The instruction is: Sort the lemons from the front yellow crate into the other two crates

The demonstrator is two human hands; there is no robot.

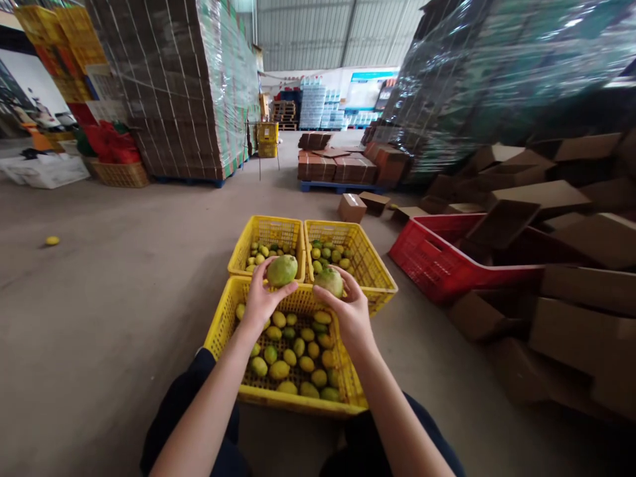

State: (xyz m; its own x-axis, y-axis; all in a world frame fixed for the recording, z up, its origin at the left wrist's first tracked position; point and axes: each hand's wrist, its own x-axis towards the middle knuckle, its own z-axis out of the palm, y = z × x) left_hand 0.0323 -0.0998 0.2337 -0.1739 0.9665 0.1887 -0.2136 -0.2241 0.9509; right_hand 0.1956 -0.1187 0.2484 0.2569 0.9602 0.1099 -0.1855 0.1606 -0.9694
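My left hand [262, 295] is closed around a green lemon [282, 271], thumb below and fingers behind. A second lemon [328, 282], paler green, is gripped in my right hand [352, 306]. Both are held up side by side, above the far rim of the near yellow crate [223, 318]. Inside that crate lie several yellow and green lemons [289, 361]. Just beyond stand two more yellow crates, the far left crate [240, 245] and the far right crate [377, 265], each with lemons on its floor. My hands hide parts of their near sides.
To the right, a red crate [422, 258] holds cardboard, beside a heap of open cardboard boxes [571, 331]. One loose yellow lemon [52, 240] lies on the floor at left. Wrapped stacks [163, 86] and a blue pallet [322, 187] with flattened cardboard stand farther back.
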